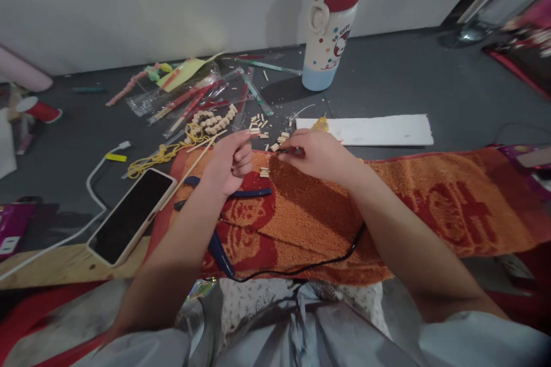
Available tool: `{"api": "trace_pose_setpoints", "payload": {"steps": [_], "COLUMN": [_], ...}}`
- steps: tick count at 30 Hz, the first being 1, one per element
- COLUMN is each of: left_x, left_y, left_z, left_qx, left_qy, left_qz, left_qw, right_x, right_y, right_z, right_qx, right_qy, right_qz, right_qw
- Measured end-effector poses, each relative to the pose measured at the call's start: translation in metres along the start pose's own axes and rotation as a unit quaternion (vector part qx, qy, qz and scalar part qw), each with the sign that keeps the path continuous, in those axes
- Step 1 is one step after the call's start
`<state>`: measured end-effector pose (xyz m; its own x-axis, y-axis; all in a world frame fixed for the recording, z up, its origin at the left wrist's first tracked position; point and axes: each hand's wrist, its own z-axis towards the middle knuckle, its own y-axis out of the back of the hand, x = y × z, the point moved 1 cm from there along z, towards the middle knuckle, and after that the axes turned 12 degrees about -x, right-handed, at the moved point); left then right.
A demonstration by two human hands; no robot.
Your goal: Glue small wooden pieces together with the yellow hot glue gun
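Note:
My left hand (232, 161) is closed, with a few short wooden stick pieces (255, 131) pinched between thumb and forefinger. To its right, my right hand (317, 152) has its fingers drawn together over the towel's far edge. A thin dark thing (293, 151) shows at its fingertips; its kind I cannot make out. Just beyond those fingertips sits a small cluster of cut stick pieces (282, 139). Another little group of stick pieces (264, 172) lies on the orange towel (318, 212) between my hands. Blue-handled pliers (221, 255) rest partly beneath my left forearm.
A smartphone (131, 215) and yellow cord (159, 159) lie at left. Behind are a chain of joined stick pieces (215, 121), wrapped chopsticks (189, 104) and a tall bottle (329, 34). A white strip (379, 130) is beyond my right hand. A black cord (297, 271) crosses the towel.

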<state>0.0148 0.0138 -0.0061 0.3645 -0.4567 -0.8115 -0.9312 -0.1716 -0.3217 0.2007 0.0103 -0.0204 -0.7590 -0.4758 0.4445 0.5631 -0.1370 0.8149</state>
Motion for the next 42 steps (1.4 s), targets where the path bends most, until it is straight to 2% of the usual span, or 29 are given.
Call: {"api": "trace_pose_setpoints", "payload": {"steps": [2,6,10,13,18,22,26,33,42], "left_x": [0.002,0.004,0.004,0.005,0.006,0.007,0.007,0.008,0.008], "left_y": [0.0,0.0,0.0,0.0,0.001,0.001,-0.001,-0.001,0.001], "left_z": [-0.001,-0.001,-0.001,-0.001,0.0,-0.001,-0.003,-0.002,-0.001], "left_qx": [0.002,0.013,0.025,0.038,0.057,0.071,0.07,0.046,0.054], "left_qy": [-0.001,0.0,0.003,0.004,0.006,0.01,0.008,-0.007,-0.01], "left_qz": [0.014,0.041,0.056,0.063,0.082,0.099,0.115,0.138,0.091], "left_qw": [1.0,0.999,0.998,0.997,0.995,0.992,0.991,0.989,0.994], "right_x": [0.001,0.002,0.005,0.007,0.01,0.012,0.013,0.017,0.014], "right_y": [0.003,0.009,0.011,0.01,0.002,-0.004,-0.008,-0.008,-0.006], "right_z": [0.001,0.003,0.003,0.003,0.001,-0.001,-0.003,-0.005,-0.005], "right_qx": [-0.012,-0.046,-0.05,-0.062,-0.077,-0.107,-0.131,-0.109,-0.084], "right_qy": [-0.017,-0.052,-0.079,-0.096,-0.056,0.005,-0.001,-0.012,0.02], "right_qz": [-0.003,0.062,0.069,0.117,0.174,0.167,0.115,0.024,0.025], "right_qw": [1.0,0.996,0.993,0.986,0.98,0.98,0.985,0.994,0.996]}}
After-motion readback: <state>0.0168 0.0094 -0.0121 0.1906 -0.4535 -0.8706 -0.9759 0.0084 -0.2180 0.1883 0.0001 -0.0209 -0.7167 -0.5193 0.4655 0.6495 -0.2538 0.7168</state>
